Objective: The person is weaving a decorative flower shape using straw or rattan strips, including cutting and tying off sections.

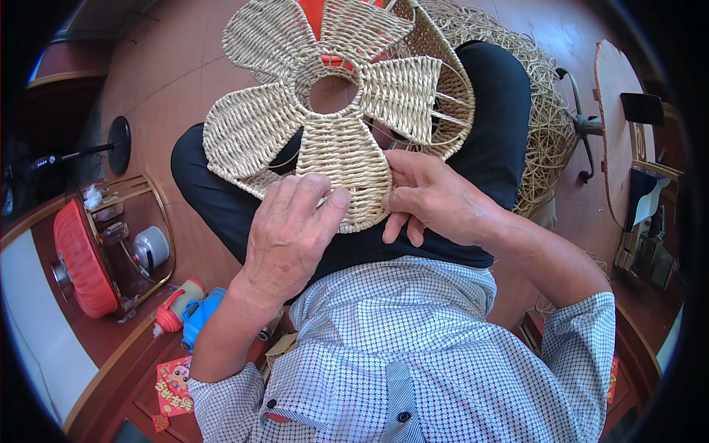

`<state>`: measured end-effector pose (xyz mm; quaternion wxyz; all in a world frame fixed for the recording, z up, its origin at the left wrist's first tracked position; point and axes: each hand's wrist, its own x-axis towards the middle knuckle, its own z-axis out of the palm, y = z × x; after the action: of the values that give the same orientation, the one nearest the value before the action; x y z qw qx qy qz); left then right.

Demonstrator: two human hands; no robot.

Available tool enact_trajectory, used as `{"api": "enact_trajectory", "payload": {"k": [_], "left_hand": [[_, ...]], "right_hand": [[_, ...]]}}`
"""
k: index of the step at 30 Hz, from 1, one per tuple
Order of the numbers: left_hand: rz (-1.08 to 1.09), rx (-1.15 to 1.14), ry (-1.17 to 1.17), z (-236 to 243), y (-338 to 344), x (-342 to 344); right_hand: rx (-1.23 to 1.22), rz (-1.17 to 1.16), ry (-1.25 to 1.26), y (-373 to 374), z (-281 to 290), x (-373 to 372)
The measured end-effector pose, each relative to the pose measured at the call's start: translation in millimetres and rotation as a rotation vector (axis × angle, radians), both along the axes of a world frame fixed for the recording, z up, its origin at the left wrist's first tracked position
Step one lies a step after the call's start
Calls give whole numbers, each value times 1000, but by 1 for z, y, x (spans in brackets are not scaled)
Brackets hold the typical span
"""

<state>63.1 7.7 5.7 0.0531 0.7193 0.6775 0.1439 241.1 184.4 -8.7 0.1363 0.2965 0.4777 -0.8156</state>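
A flower-shaped wicker piece [343, 151], woven from pale twisted cord, lies across my lap. Its wide petals surround a round hole rimmed with cord. Bent fingers of my left hand [288, 229] grip the left edge of the nearest petal; that petal hides some of the fingertips. On the opposite edge, my right hand [436, 196] pinches the same petal between thumb and forefinger, its other fingers curled below. Behind the petals shows a deeper woven side wall [454, 96] with bare rods. Something bright orange-red [313, 16] shows between the upper petals.
A large tangled heap of cord [543, 133] lies on the tiled floor beyond my right leg. At the left stand a rack with a red basin [81, 255] and a metal pot [151, 247], plus a blue bottle [203, 314]. A round wooden board [617, 133] stands at the right.
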Motion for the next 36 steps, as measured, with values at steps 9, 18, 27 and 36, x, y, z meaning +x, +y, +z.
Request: {"api": "enact_trajectory", "payload": {"k": [9, 18, 27, 36], "left_hand": [[98, -84, -222, 7, 11, 10], [329, -12, -306, -3, 5, 7], [159, -36, -186, -3, 2, 6], [128, -163, -72, 8, 3, 16]], "right_hand": [[-130, -60, -28, -1, -1, -4], [-121, -140, -43, -7, -4, -8], [-165, -140, -64, -6, -8, -10], [-153, -115, -86, -8, -8, -11]]}}
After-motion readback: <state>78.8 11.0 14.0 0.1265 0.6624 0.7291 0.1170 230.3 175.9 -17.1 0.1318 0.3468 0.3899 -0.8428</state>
